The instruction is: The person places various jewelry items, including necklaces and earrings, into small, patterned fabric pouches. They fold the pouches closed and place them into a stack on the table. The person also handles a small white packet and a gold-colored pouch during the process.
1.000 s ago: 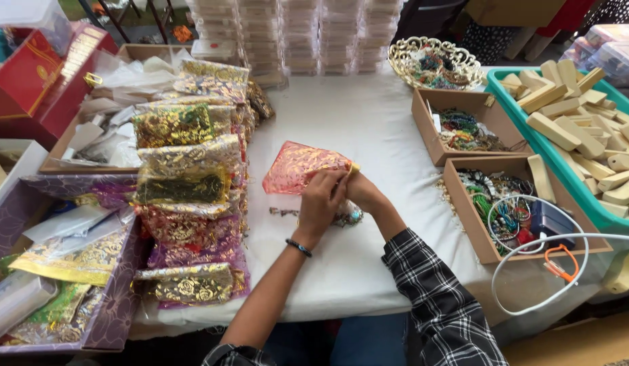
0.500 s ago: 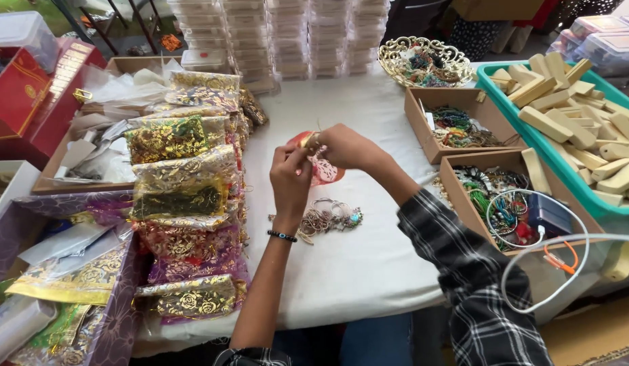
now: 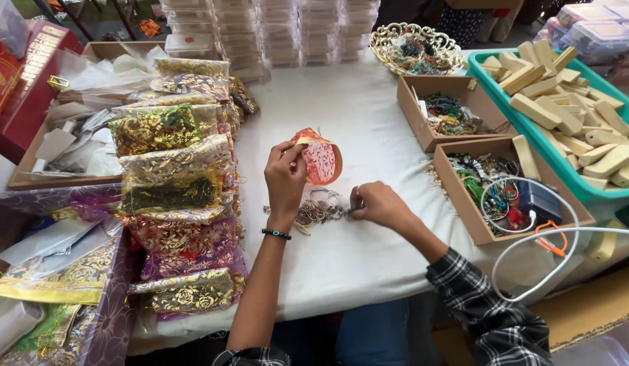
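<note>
My left hand (image 3: 285, 178) holds a small pink organza pouch (image 3: 320, 159) with gold pattern, lifted above the white table and held with its mouth spread. My right hand (image 3: 377, 204) rests lower on the tablecloth, fingers pinched on a piece of beaded jewellery (image 3: 319, 209) that lies in a small tangle between the two hands. A dark bead bracelet sits on my left wrist. A checked sleeve covers my right forearm.
A row of patterned gold, green and pink pouches (image 3: 175, 169) lies to the left. Two cardboard boxes of beads and jewellery (image 3: 452, 114) (image 3: 504, 196) stand right, next to a teal tray of wooden blocks (image 3: 572, 102). An ornate basket (image 3: 415, 47) and stacked clear boxes (image 3: 260, 30) stand behind. A white cable (image 3: 531, 237) loops at right.
Both hands held the pouch a second ago. The left hand then lifted it, and now the right hand has dropped to the jewellery on the table.
</note>
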